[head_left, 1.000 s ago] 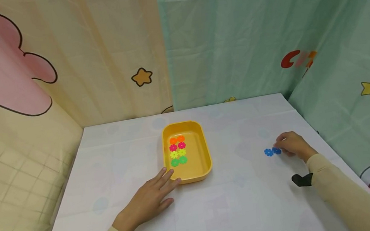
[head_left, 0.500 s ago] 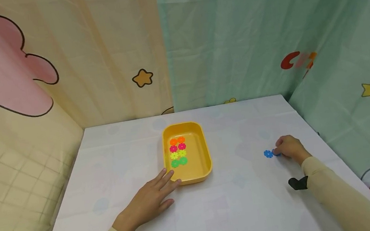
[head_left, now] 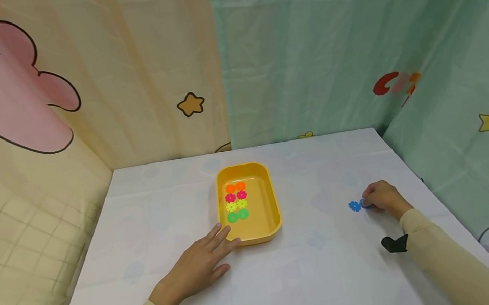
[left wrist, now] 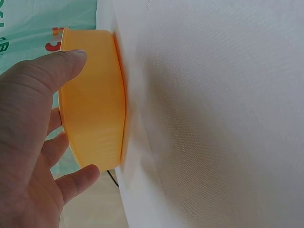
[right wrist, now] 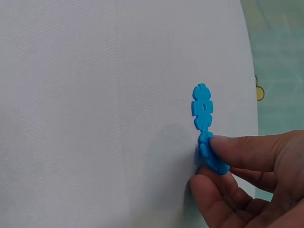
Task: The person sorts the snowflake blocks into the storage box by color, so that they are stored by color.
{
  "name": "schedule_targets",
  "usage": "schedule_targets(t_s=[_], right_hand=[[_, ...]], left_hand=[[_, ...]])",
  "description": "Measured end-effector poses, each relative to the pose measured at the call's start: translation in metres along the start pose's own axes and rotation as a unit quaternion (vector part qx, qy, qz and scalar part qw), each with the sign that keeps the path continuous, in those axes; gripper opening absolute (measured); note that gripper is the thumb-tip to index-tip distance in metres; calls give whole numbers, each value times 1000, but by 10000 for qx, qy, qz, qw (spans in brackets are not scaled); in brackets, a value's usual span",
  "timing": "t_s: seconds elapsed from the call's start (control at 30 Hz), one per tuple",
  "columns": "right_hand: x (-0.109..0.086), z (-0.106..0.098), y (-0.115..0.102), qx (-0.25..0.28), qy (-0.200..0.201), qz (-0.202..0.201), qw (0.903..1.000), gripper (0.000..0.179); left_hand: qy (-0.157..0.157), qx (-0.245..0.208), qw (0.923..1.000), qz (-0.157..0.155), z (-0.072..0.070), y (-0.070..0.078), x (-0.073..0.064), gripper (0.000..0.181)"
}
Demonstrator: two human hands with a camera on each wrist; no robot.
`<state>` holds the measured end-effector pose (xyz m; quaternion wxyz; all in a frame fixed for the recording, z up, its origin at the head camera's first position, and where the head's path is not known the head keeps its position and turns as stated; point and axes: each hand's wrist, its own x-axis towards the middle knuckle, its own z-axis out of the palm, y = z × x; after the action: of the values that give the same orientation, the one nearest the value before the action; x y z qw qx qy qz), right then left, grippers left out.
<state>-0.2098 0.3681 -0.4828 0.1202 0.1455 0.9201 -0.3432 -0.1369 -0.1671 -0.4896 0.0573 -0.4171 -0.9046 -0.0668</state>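
Note:
My right hand is at the right of the table, pinching a blue flower-shaped plastic disc between thumb and fingers. That disc is tilted, and the thumb covers part of it. Right beside its edge a second blue flower-shaped disc lies on the white cloth. My left hand has its fingers spread, with the fingertips at the near left corner of a yellow tray. In the left wrist view the thumb overlaps the tray's outer wall.
Inside the tray, paired discs form rows along the left: orange, pink, yellow and green. A white cloth covers the table. Printed curtains stand behind and at both sides.
The right hand has shifted slightly left and nearer, and its fingers now cover more of the right blue disc. The left hand and the tray hold their places.

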Motion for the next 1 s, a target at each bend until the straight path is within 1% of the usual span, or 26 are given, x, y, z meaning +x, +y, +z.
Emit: schedule_targets(t_s=[0.3,0.43,0.57,0.67,0.8,0.9,1.0], right_hand=[[3,-5,-2,715,-157,185,9971,19],[3,-6,-7,1032,-136,215,9943,24],[4,-5,-17,1371,-63,267,9902,31],[3,-4,-27,1500,-40,156,9886,34],[3,-1,-40,1576,-54,-84,9874,33],[4,1,-49,1636,-68,-171,9864,33],[7,3,-59,1733,-95,-268,9845,35]], left_hand=[[94,-26,10000,13,1,0,-1,65],[100,1,9999,-4,2,1,-2,65],[30,14,10000,-62,2,1,-2,65],[30,26,10000,-65,2,1,-2,65],[167,79,9998,23,3,1,-3,66],[246,115,9996,87,4,0,-4,66],[207,103,9997,90,5,0,-3,66]])
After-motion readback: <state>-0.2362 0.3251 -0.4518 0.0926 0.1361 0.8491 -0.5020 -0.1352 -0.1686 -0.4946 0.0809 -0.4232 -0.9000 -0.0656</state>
